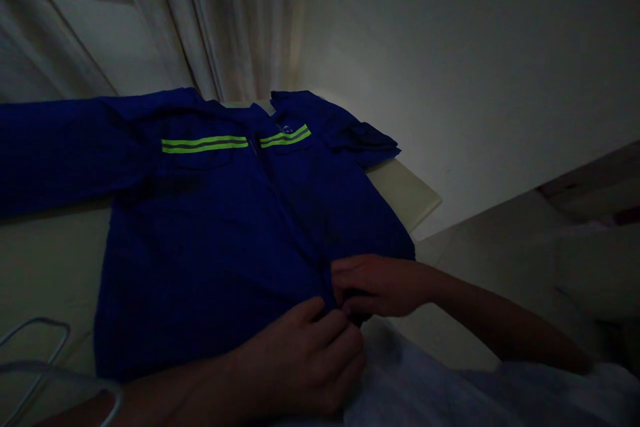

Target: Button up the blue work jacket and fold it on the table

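A dark blue work jacket (210, 233) with yellow-green reflective stripes across the chest lies front up. Its left-side sleeve stretches out past the picture's edge, and the other sleeve is bunched at the right. At the lower hem of the front opening, my left hand (315, 360) is closed with its fingers curled on the fabric. My right hand (377, 285) pinches the hem right beside it, and the two hands touch or nearly touch. Whatever small part lies between the fingertips is hidden in the dim light.
The jacket rests on a pale table (407, 190) whose corner shows at the right. A white wire hanger (55, 353) is at the lower left. Curtains (240, 20) hang behind the table, and a plain wall (450, 67) stands at the right.
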A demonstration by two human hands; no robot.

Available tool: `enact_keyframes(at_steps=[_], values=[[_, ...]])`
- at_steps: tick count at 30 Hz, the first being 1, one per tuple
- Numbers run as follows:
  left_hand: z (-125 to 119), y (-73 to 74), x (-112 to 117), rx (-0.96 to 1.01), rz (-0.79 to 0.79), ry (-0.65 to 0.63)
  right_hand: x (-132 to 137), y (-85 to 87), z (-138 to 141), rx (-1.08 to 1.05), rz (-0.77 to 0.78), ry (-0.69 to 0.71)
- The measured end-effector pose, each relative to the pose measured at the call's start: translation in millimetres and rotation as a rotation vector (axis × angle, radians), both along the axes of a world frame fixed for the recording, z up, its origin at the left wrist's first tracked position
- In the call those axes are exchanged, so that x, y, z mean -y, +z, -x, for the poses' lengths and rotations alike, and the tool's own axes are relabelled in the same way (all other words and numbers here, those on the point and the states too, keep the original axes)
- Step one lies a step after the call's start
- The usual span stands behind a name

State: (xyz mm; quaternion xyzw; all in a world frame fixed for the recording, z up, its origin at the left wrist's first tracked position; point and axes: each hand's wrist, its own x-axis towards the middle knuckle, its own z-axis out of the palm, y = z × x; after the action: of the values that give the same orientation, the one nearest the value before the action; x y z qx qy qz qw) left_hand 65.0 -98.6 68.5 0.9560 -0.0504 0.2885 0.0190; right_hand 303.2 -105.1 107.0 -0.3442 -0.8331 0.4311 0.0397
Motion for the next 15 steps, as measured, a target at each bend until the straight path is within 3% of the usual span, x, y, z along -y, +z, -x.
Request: enact_keyframes(at_steps=[5,10,15], values=[[3,-7.8,2,0.051,0.032,-0.002,-17,3.0,5,-0.036,-0.029,0.123],[-3,-23.0,4,-0.066,0.077,0.15,-22,-17.2,4,-0.053,0.126,0.075],[-4,-25.3,6,-0.099,0.057,0.113,-19,-25.6,2,0.032,0.143,0.094]])
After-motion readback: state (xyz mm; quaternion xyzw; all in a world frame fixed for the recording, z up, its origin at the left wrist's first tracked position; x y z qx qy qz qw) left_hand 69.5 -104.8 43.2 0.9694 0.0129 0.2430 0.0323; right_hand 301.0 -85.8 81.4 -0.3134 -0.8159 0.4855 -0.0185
